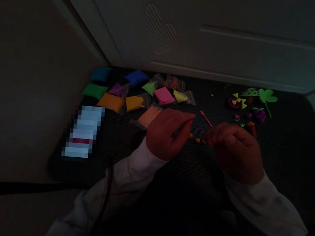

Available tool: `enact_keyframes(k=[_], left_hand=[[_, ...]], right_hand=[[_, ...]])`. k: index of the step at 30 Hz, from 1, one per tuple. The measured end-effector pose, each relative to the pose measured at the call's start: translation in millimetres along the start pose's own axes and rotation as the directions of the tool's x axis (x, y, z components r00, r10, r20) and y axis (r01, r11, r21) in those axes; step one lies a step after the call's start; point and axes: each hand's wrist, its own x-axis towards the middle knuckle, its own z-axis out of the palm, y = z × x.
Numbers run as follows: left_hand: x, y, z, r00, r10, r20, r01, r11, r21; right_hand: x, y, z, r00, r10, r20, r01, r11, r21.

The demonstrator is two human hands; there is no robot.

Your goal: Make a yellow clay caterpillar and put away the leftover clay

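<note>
My left hand [167,135] hovers over the dark table with thumb and forefinger pinched together. Anything between those fingertips is too small or dark to make out. To its right, my right hand [238,151] is closed, fingers curled against the thumb, and its grip is hidden too. Between the hands lie small orange-yellow clay pieces [197,140], one partly covered by my right fingertips. A pink modelling tool [206,118] lies just beyond, its lower end reaching behind my right hand. Beside my left hand is a bag of peach clay [149,116].
Bags of coloured clay, including blue [136,77], pink [164,95] and orange [110,102], lie at the back left. A lit phone [83,132] with a blurred screen is at the left. Clay shapes, including purple grapes [259,115] and a green clover-like piece [268,96], sit back right.
</note>
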Motion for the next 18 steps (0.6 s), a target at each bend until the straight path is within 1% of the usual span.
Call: enact_keyframes(k=[7,11,18], left_hand=[[0.4,-1.1,1.0,0.997,0.055,-0.048,-0.058,0.997,-0.052],[0.5,0.6,1.0,0.998,0.05,-0.048,-0.053,0.997,-0.061],[-0.9,0.1,2.2,0.997,0.052,-0.06,-0.056,0.997,-0.06]], right_hand=[[-3.2,-5.6,2.7,0.994,0.105,-0.016,-0.104,0.993,0.056],[-3.1,-6.0,2.4,0.994,0.106,-0.011,-0.105,0.991,0.081],[-1.2,-3.5,1.1,0.996,0.085,-0.009,-0.085,0.995,0.055]])
